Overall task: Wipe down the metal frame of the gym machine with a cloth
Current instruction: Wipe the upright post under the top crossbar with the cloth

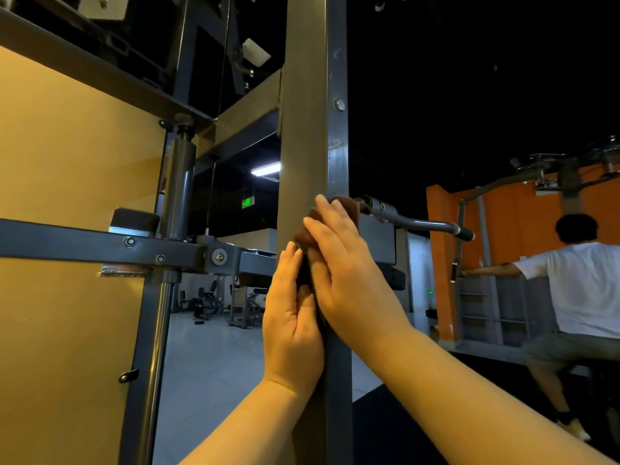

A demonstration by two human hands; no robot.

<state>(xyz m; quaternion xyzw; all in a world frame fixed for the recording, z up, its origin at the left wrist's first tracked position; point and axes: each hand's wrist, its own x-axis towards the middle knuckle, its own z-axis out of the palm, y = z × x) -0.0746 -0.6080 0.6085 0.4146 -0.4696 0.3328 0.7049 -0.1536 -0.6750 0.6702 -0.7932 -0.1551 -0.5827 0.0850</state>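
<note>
A tall square metal post (312, 112) of the gym machine frame runs up the middle of the view. A brown cloth (347, 205) is wrapped against the post at about chest height. My right hand (345, 263) lies over the cloth with straight fingers and presses it onto the post's corner. My left hand (291, 317) lies flat with straight fingers on the post's left face just below, its fingertips touching the cloth's lower part. Most of the cloth is hidden under my right hand.
A horizontal frame bar (100, 245) with bolts joins the post from the left, beside orange panels (67, 162). A curved handle (419, 224) sticks out to the right. A person in a white shirt (583, 286) uses another machine at right.
</note>
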